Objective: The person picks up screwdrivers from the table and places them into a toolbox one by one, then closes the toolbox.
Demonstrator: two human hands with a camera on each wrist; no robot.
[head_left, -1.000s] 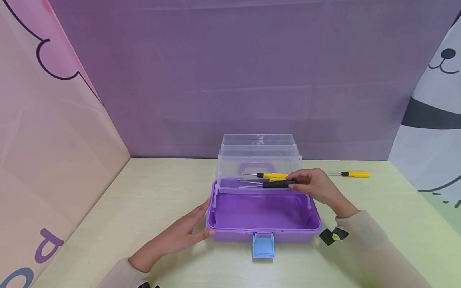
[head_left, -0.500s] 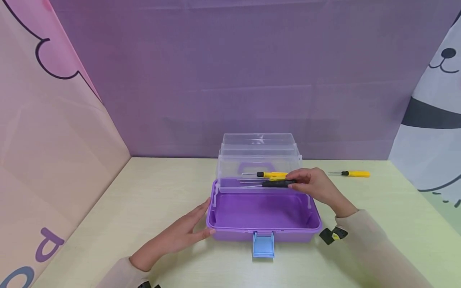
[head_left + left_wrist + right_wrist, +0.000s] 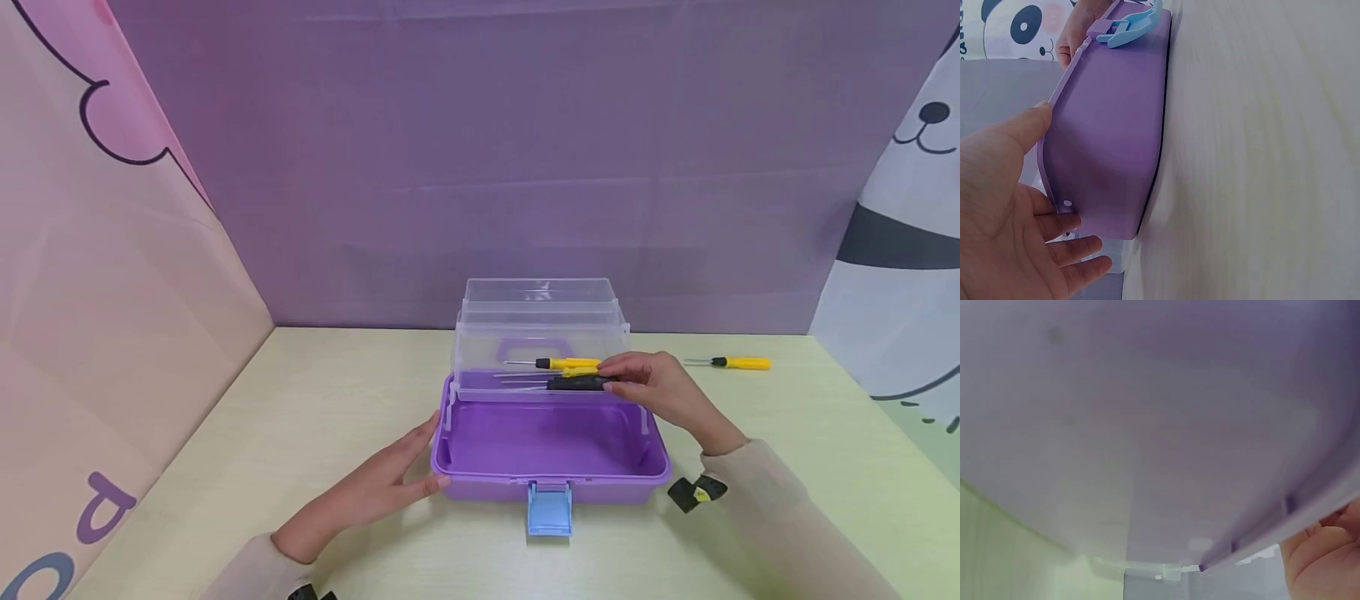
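A purple toolbox (image 3: pixel 551 492) stands with its clear lid (image 3: pixel 536 296) raised. Across its back part lies a clear tray (image 3: pixel 480 398) with several screwdrivers, shafts pointing left: a yellow-handled screwdriver (image 3: pixel 573 364) at the back, another yellow handle in the middle and a black-handled screwdriver (image 3: pixel 573 384) in front. My right hand (image 3: pixel 660 387) pinches the handle ends between thumb and fingers, which cover them. My left hand (image 3: pixel 386 483) rests against the box's left end, thumb at the front corner and fingers extended. In the left wrist view its thumb touches the rim.
One more yellow screwdriver (image 3: pixel 742 363) lies on the pale table (image 3: pixel 337 392), right of the box. A blue latch (image 3: pixel 550 510) hangs down at the box's front. Purple cloth (image 3: pixel 510 167) rises behind the table, with printed panels on both sides.
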